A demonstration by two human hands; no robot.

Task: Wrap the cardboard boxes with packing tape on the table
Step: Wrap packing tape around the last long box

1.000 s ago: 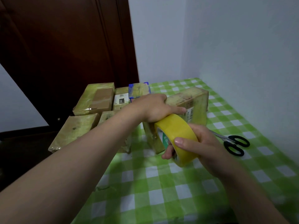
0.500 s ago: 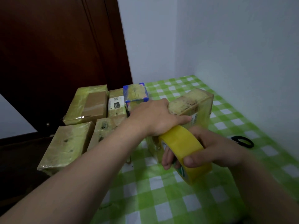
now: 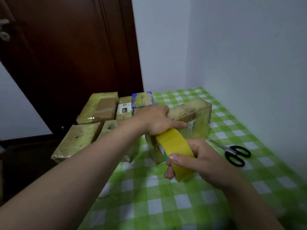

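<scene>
A cardboard box (image 3: pixel 197 113) covered in glossy yellowish tape stands on the green checked table (image 3: pixel 166 205). My left hand (image 3: pixel 156 120) presses down on its near top edge, index finger stretched along the side. My right hand (image 3: pixel 197 158) grips a yellow roll of packing tape (image 3: pixel 176 146) right against the box's near end, thumb across the roll. Whether a strip runs from roll to box is hidden by my hands.
Several taped boxes (image 3: pixel 99 108) crowd the table's left edge, one with blue corners (image 3: pixel 142 99). Black-handled scissors (image 3: pixel 235 153) lie right of the box. White walls close the right and back; a dark wooden door (image 3: pixel 66 55) stands behind on the left.
The roll has shifted slightly along the box's near end in my right hand. The scissors, mostly hidden half a second ago, show fully again. My left hand stays on the box.
</scene>
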